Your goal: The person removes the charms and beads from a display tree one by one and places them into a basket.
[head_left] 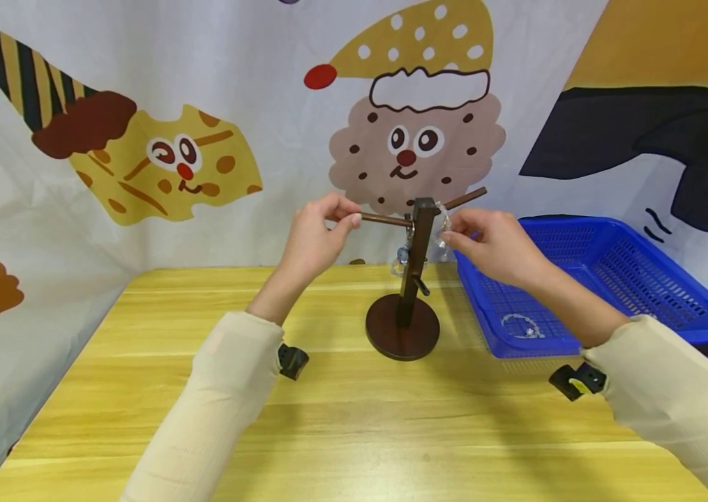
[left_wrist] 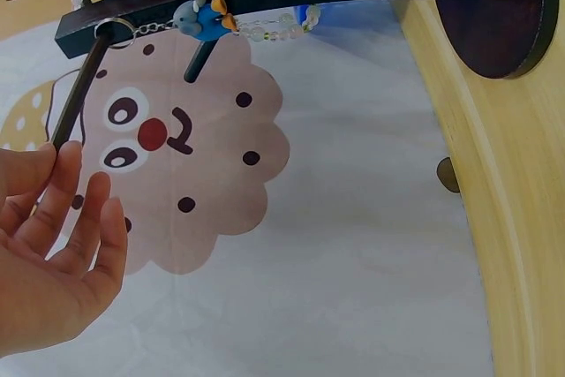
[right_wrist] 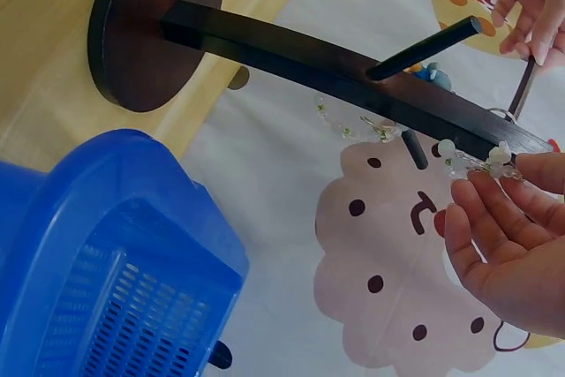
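A dark wooden stand [head_left: 416,258] with a round base and several side pegs stands upright on the table. My left hand [head_left: 322,233] pinches the tip of its upper left peg [left_wrist: 78,99] between thumb and index finger. From that peg hangs a keychain with a blue figure [left_wrist: 201,19], its metal ring looped around the peg near the post. A clear beaded bracelet [head_left: 443,223] is pinched in my right hand [head_left: 498,240]; it overlaps the base of the upper right peg [head_left: 467,198] in the head view. Another beaded bracelet [right_wrist: 353,127] hangs lower, behind the post.
A blue plastic basket [head_left: 492,346] sits right of the stand, under my right forearm, with a clear beaded bracelet [head_left: 522,326] inside. The wooden table [head_left: 354,432] ends at a cartoon-printed curtain [head_left: 278,174] behind the stand.
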`<state>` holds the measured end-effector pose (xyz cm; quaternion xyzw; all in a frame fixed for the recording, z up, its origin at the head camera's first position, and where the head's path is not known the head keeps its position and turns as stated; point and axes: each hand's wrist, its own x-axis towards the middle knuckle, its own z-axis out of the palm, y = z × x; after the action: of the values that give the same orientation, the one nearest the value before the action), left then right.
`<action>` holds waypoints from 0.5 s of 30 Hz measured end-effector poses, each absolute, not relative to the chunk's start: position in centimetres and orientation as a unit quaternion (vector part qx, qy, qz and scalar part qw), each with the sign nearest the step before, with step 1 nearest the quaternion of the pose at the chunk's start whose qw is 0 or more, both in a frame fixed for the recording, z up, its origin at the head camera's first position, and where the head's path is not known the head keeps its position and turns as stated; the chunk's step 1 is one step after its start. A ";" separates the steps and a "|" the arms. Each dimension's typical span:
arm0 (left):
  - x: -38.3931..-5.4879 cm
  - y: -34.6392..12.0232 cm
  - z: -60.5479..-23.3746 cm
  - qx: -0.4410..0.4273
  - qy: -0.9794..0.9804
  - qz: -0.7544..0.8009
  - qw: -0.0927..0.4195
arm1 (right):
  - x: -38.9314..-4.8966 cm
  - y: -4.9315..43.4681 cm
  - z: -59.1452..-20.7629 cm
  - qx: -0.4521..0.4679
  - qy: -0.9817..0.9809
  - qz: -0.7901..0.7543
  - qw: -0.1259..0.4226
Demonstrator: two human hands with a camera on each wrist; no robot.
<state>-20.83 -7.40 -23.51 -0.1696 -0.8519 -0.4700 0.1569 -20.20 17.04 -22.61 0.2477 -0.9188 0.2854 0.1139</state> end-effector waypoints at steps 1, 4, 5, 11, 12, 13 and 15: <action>-20.9 -7.4 -23.5 -0.169 -0.852 -0.469 0.157 | -20.2 17.1 -22.5 0.246 -0.919 0.286 0.113; -20.9 -7.4 -23.6 -0.168 -0.853 -0.469 0.157 | -20.1 17.4 -22.4 0.245 -0.919 0.285 0.114; -20.9 -7.4 -23.6 -0.168 -0.853 -0.469 0.157 | -20.1 17.5 -22.3 0.245 -0.919 0.285 0.115; -21.0 -7.4 -23.7 -0.166 -0.852 -0.471 0.154 | -20.0 18.2 -22.0 0.232 -0.924 0.285 0.107; -21.0 -7.4 -23.7 -0.166 -0.853 -0.471 0.153 | -20.0 18.3 -21.9 0.229 -0.925 0.284 0.108; -21.0 -7.4 -23.7 -0.165 -0.853 -0.471 0.152 | -20.0 18.4 -21.9 0.228 -0.925 0.284 0.111; -21.0 -7.4 -23.7 -0.164 -0.853 -0.472 0.151 | -20.0 18.5 -21.8 0.224 -0.926 0.281 0.119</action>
<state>-21.01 -7.41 -23.69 -0.1641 -0.8530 -0.4720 0.1505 -20.04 18.54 -21.76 0.2242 -0.9255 0.2811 0.1190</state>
